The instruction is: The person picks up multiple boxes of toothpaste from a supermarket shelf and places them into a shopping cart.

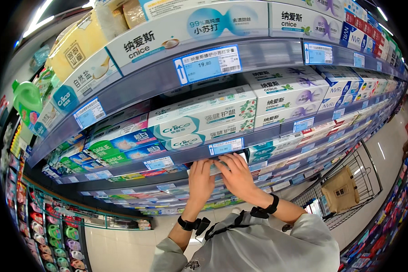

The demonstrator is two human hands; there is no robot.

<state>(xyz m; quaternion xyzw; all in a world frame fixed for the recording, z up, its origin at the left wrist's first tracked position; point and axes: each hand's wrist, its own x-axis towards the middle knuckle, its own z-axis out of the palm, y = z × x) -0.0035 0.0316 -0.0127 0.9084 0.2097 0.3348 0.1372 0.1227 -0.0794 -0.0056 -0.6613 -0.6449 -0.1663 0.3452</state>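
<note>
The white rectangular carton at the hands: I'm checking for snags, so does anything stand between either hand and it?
Nothing visible: the bare left hand and bare right hand touch the carton. The grey shelf edge shows above them.

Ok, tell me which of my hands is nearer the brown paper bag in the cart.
Right. Your right hand is at the shelf, left of the brown paper bag and apart from it; your left hand is farther left, beyond the right one.
</note>
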